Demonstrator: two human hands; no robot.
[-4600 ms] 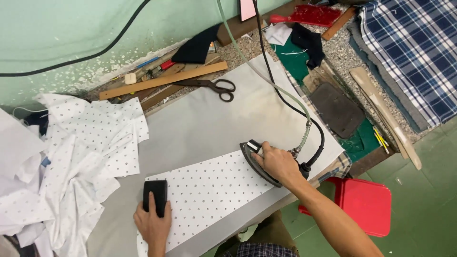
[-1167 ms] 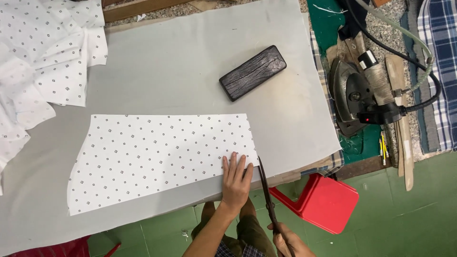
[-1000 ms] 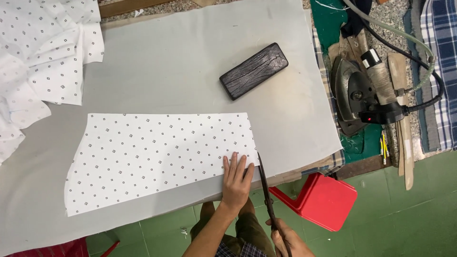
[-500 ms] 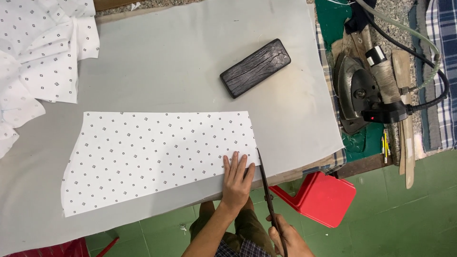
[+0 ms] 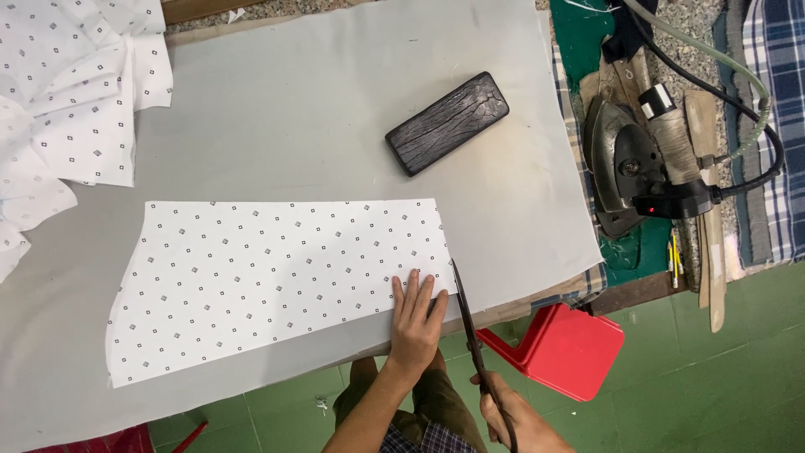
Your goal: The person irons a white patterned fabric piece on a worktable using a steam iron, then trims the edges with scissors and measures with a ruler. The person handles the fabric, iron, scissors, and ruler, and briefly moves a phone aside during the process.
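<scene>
At six o'clock, nearest the person, the left hand (image 5: 417,317) lies flat with fingers spread on the lower right corner of the dotted fabric panel (image 5: 277,281), pressing it to the grey padded table (image 5: 335,109). Just beside it the right hand (image 5: 513,417) is closed around the handles of long dark scissors (image 5: 470,335), whose tips meet the right edge of the panel. The blades run very close to the left fingers, so a small slip may nick them, and if the palm lifts, the thin cloth may shift and the cut may go crooked. The panel is white with tiny square dots, smooth and flat, straight on the right and slanted on the left. Toward one o'clock lies a black wooden block (image 5: 448,122) with cracked grain. At three o'clock a heavy dark iron (image 5: 631,164) rests with a red lamp lit. At ten o'clock more dotted cloth (image 5: 67,101) lies crumpled.
</scene>
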